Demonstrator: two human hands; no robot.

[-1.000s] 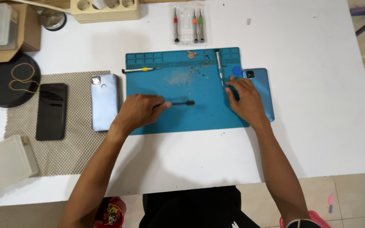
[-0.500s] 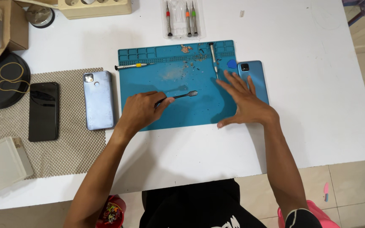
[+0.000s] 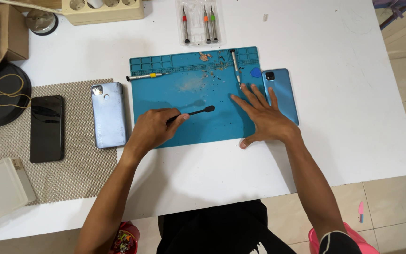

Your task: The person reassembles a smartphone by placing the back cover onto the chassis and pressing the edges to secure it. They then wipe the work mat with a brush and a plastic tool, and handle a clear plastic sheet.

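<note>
Hands at blue mat (image 3: 222, 127), white table (image 3: 344, 94).
Left hand (image 3: 152, 128): fingers clamped on black brush (image 3: 194, 112), its tip pointing right, over the mat's middle, just short of the right hand. Right hand (image 3: 262, 117): fingers spread flat, empty, palm down on the mat's right edge, little finger touching blue phone (image 3: 282, 93) that lies just beyond it. Ahead of the right fingertips: grey screwdriver (image 3: 235, 66), blue pick (image 3: 255, 72), scattered debris (image 3: 207, 74). Ahead of the left hand: yellow-banded screwdriver (image 3: 145, 75). Left of the left hand: silver phone (image 3: 108, 114), back up, then black phone (image 3: 47, 128), both on mesh pad (image 3: 71, 174). Far ahead of both hands: tray of screwdrivers (image 3: 199, 21). Far left: black disc (image 3: 1, 94) with rubber band (image 3: 9, 90).
</note>
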